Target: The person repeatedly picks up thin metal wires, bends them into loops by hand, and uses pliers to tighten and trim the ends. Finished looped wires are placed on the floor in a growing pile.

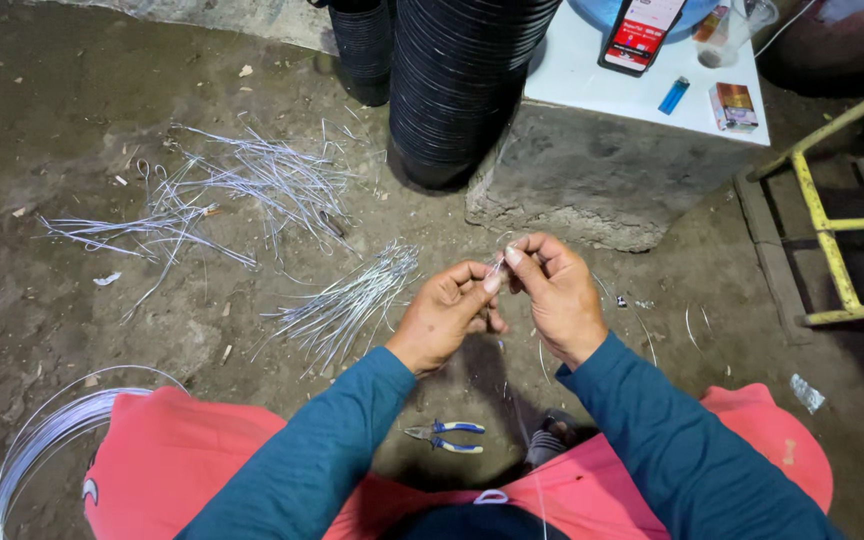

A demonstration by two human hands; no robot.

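Note:
My left hand (444,315) and my right hand (555,290) meet in front of me, both pinching a thin piece of silver wire (497,266) between thumb and fingertips. Both arms wear teal sleeves, and my knees in red trousers frame the bottom of the view. On the dirt floor just left of my hands lies a bundle of cut wire pieces (347,300). A larger scatter of cut wires (242,190) spreads farther back left. Blue-handled pliers (444,435) lie on the ground between my legs.
A coil of wire (32,445) sits by my left knee. Tall stacks of black plastic pots (457,80) stand behind. A concrete block with a white top (602,170) holds a phone (640,32), a blue lighter (673,95), a small box and a cup. A yellow metal frame (827,220) stands at right.

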